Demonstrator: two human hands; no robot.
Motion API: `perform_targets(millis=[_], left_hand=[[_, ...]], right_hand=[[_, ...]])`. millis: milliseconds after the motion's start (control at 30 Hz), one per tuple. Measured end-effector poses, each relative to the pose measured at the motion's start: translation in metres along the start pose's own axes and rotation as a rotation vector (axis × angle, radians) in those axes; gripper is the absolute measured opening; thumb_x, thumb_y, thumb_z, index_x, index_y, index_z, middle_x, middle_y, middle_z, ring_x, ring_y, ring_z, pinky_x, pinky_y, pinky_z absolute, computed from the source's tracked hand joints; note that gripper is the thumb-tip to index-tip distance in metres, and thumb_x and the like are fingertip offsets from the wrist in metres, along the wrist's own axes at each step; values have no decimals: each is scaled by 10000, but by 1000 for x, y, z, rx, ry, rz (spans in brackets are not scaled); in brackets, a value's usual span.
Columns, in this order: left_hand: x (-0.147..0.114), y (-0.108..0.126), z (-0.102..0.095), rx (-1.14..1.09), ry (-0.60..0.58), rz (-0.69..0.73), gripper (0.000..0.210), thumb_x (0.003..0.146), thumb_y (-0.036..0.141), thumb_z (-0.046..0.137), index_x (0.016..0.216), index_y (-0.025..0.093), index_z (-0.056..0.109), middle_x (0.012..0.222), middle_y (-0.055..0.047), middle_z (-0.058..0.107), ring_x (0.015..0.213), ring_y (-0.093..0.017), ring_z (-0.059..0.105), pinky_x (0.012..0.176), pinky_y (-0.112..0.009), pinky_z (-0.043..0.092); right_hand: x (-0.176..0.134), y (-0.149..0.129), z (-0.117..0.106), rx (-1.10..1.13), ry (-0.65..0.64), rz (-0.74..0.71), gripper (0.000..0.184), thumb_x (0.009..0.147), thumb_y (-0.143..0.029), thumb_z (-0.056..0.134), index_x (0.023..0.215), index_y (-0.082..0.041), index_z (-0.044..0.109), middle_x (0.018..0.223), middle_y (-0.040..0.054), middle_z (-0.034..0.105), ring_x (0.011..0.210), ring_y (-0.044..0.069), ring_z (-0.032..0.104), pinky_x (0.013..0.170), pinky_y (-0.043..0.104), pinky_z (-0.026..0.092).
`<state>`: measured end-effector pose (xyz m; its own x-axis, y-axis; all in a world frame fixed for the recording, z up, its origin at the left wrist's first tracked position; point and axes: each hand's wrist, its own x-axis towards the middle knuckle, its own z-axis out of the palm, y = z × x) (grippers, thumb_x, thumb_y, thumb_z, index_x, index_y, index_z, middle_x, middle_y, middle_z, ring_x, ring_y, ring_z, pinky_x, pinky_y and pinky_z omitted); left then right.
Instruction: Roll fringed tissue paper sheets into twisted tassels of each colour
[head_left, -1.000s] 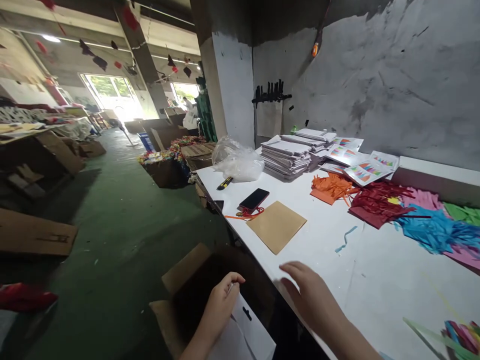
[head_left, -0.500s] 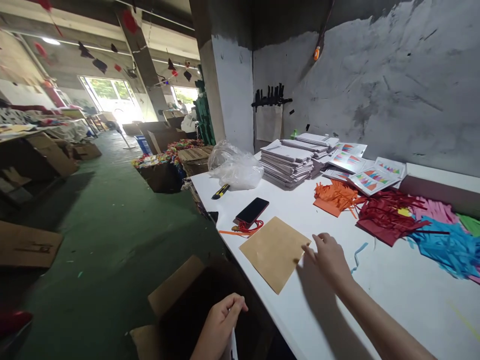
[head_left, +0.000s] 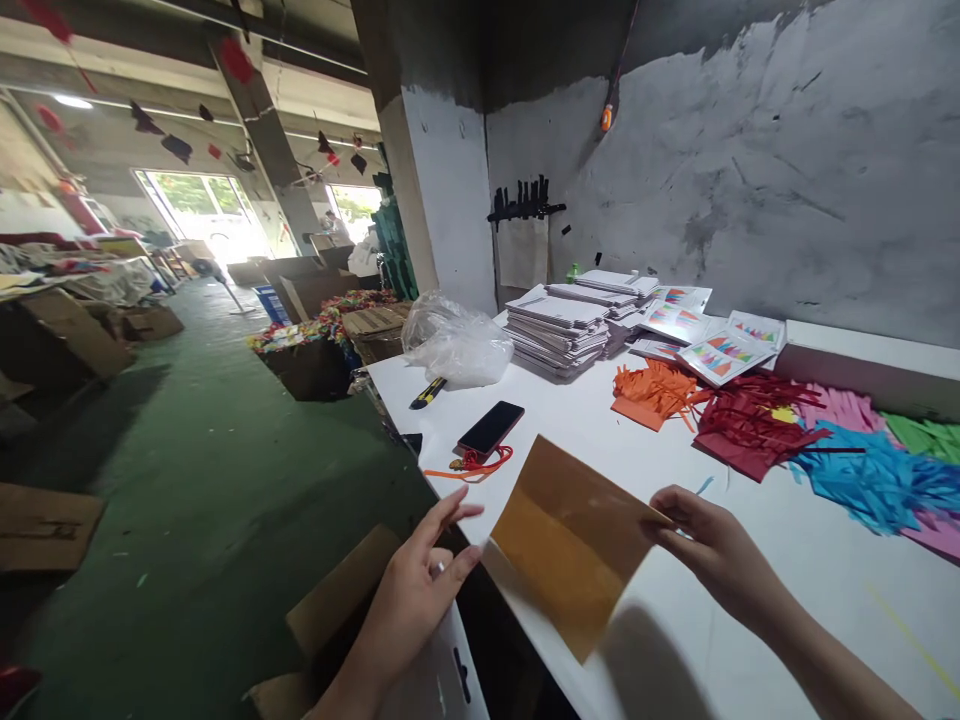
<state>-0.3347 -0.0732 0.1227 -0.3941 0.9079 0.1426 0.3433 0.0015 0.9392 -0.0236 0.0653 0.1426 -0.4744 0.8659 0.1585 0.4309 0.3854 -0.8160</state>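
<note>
My right hand [head_left: 705,540] pinches the right corner of a brown paper sheet [head_left: 574,545], lifted and tilted above the table's front edge. My left hand [head_left: 420,590] is left of the sheet, index finger and thumb apart. Its lower fingers are curled on a white card [head_left: 450,665] with a dark hang-hole slot; part of the card lies hidden behind the hand. Beyond the sheet lie a dark phone [head_left: 491,428] and a red cord [head_left: 491,462]. Fringed tissue paper lies right of the sheet: orange [head_left: 651,392], dark red [head_left: 742,425] and blue [head_left: 855,480].
On the white table [head_left: 757,620] are a box cutter [head_left: 427,393], a clear plastic bag [head_left: 457,340], stacks of white packages [head_left: 559,330] and printed packets [head_left: 724,355]. An open cardboard box [head_left: 341,590] stands below the table's left edge. A grey wall [head_left: 750,180] closes the back.
My right hand has gripped the brown paper sheet and raised it off the table toward me. My left hand has risen with the white card, spreading its index finger and thumb.
</note>
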Motion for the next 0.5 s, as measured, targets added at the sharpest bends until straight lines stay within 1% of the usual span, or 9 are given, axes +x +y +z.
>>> perform_targets(millis=[33,67,100,167,233,300,333,400,500], left_hand=[[4,11,2,-16,-43,17,728,825,518,699,1477,303,459,1422,-134,580,491,-53,409,559,-248,435],[8,23,6,-40,-112,32,768,817,502,719,1504,325,423,1469,-140,543,481,-42,385,543,-242,426],[11,34,10,-71,-199,42,762,806,488,742,1490,318,455,1440,-139,573,491,-45,396,544,-237,427],[14,53,23,-144,-421,21,611,795,478,765,1340,232,640,1189,-123,722,562,-87,494,584,-239,449],[14,67,38,-249,-617,-64,443,805,492,754,1083,148,774,912,-106,761,685,-162,602,641,-258,479],[11,76,53,-338,-695,-156,408,801,510,751,910,119,791,815,-100,748,765,-214,649,673,-279,494],[9,78,60,-360,-686,-182,410,788,519,759,873,118,783,812,-95,745,760,-216,651,664,-279,493],[4,79,73,-344,-652,-182,410,771,529,768,828,123,768,800,-82,734,741,-209,641,651,-276,485],[-2,81,88,-267,-676,-110,401,810,525,725,801,126,770,790,-76,722,741,-208,629,653,-278,478]], right_hand=[[-13,-7,-10,31,-39,-7,281,898,-485,602,820,-214,603,765,-8,594,752,168,549,682,271,437],[-25,-13,-18,63,-76,-5,287,905,-490,612,825,-215,614,772,-8,591,763,168,542,691,270,431],[-36,-18,-25,103,-118,6,288,911,-492,622,830,-216,620,779,-8,591,776,168,541,699,267,427],[-55,-23,-34,201,-208,57,297,910,-500,641,830,-214,622,789,-5,605,791,170,557,697,260,432],[-70,-23,-40,289,-291,116,316,905,-515,650,830,-209,624,808,8,639,805,181,591,693,260,459],[-81,-18,-46,284,-313,140,299,916,-506,641,866,-211,654,852,28,682,840,202,637,723,274,507],[-86,-16,-50,239,-276,119,274,916,-493,647,912,-221,678,881,36,703,861,214,662,731,278,533],[-94,-14,-55,92,-118,10,227,909,-453,670,1023,-261,706,947,48,737,889,228,706,688,259,576],[-101,-20,-55,-135,136,-258,200,923,-361,650,1110,-315,703,1032,60,749,875,220,739,618,235,609]])
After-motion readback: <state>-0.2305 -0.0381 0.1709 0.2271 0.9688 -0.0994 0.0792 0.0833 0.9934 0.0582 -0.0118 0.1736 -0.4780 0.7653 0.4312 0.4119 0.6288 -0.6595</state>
